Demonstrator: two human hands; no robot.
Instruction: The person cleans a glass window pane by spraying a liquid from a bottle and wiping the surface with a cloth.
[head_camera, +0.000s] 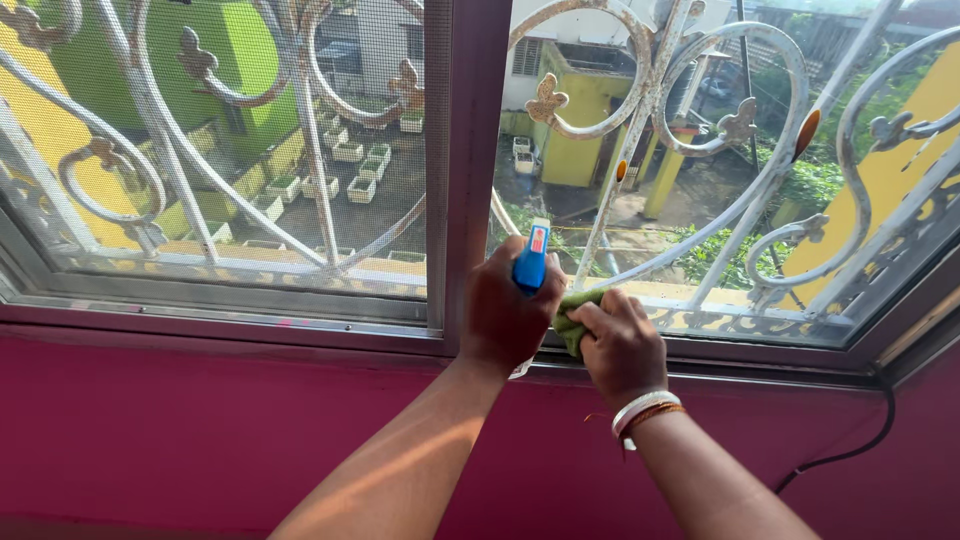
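Pink wall (200, 430) and the window (700, 200) with its white scrolled grille fill your view. Spray could drift onto the mesh screen (250, 150) if you aim wide. Your left hand (505, 315) grips the blue spray bottle (531, 262) at the sill; your right hand (622, 345) is closed on the green cloth (572, 318), touching the frame.

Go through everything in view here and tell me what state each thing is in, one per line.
Left hand: closed around the blue-topped spray bottle, held upright.
Right hand: gripping the green cloth, pressed at the window's bottom edge.
Green cloth: bunched up.
White and orange bangles: on the right wrist.
Mesh screen panel: covers the left half of the window.
White scrolled metal grille: fixed outside the window.
Black cable: hanging slack against the pink wall.
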